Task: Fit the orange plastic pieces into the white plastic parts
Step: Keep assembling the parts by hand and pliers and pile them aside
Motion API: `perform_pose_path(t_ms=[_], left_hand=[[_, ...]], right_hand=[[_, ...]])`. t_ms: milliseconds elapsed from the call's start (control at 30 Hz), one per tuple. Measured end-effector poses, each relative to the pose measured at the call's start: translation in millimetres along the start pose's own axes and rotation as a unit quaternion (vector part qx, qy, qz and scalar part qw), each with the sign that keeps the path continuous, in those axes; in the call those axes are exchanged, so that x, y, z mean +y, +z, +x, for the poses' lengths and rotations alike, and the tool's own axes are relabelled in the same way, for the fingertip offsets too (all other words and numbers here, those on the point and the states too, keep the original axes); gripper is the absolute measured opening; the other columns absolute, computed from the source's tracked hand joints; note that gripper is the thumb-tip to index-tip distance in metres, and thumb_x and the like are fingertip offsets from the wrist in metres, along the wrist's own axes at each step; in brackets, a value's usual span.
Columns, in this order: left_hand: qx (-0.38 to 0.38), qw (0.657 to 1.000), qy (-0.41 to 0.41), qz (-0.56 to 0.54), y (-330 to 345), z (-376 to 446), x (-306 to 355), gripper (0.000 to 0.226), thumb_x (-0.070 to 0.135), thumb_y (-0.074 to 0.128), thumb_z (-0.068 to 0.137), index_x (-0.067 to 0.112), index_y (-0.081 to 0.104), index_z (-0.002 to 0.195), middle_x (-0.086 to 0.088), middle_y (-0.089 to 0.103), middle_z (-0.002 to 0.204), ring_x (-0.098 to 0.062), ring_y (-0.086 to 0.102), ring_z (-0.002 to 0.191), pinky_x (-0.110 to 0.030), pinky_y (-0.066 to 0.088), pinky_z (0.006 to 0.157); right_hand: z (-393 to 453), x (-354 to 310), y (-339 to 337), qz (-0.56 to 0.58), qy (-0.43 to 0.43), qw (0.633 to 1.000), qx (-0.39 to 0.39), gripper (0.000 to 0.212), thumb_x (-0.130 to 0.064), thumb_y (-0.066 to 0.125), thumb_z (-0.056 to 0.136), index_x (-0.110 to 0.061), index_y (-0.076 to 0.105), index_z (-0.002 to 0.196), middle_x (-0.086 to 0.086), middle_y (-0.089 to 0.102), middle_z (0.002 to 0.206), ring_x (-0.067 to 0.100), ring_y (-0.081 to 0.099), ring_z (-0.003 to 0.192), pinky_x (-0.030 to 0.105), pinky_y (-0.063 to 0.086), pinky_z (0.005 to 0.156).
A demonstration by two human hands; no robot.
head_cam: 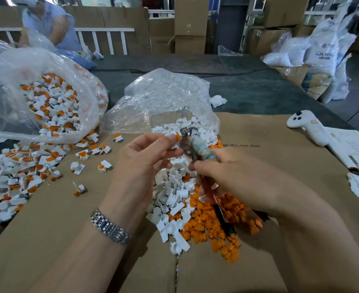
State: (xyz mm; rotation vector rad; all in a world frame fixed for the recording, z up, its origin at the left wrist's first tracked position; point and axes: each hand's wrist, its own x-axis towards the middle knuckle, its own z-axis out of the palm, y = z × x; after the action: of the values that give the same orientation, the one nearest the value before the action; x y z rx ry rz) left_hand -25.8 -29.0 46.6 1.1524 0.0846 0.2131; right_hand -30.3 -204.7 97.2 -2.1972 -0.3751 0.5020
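From the head camera we see our left hand [144,157] at frame centre, fingertips pinching a small white part with an orange piece [177,137] in it. Our right hand [227,172], just right of it, grips a cloth-wrapped tool [197,144] whose metal tip touches that piece. Below the hands, loose white parts [170,199] and orange pieces [212,227] lie heaped on the cardboard-covered counter [58,208]. At left, a clear bag [41,98] spills assembled parts.

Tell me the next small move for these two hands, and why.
Probably press the tool's metal head down onto the orange piece. The left hand pinches a white part with that piece at its fingertips, and the right hand grips the tool beside it.
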Motion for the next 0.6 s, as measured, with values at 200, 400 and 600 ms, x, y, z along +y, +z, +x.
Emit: perform_pose_path(t_ms=[200,400,600], left_hand=[[0.032,0.999,0.006,0.017,0.2,1.2,-0.9,0.009,0.01,0.08,0.084,0.013,0.071,0.082,-0.01,0.076,0.084,-0.017,0.073,0.069,-0.019,0.051,0.051],[0.025,1.0,0.007,0.016,-0.4,0.4,0.5,0.008,0.009,0.077,0.086,0.01,0.069,0.085,-0.007,0.076,0.08,-0.014,0.071,0.066,-0.018,0.047,0.05],[0.019,1.0,0.004,0.023,-1.8,-0.2,-0.2,0.011,0.01,0.078,0.082,0.004,0.07,0.088,-0.007,0.075,0.076,-0.014,0.072,0.066,-0.018,0.051,0.054]], right_hand=[[-1.1,-5.1,9.0,-0.054,-0.016,0.998,0.013,0.036,-0.043,0.043,0.105,-0.018,0.052,0.081,0.012,0.068,0.077,0.009,0.045,0.049,0.021,0.037,0.045],[2.0,-5.2,14.2,-0.032,-0.026,0.999,0.036,0.042,-0.046,0.043,0.104,-0.01,0.057,0.087,0.014,0.068,0.075,0.008,0.061,0.052,0.027,0.052,0.05],[5.2,-3.5,24.7,-0.09,-0.024,0.989,0.117,0.048,-0.056,0.048,0.099,-0.016,0.055,0.074,0.01,0.065,0.068,0.022,0.059,0.053,0.048,0.057,0.06]])
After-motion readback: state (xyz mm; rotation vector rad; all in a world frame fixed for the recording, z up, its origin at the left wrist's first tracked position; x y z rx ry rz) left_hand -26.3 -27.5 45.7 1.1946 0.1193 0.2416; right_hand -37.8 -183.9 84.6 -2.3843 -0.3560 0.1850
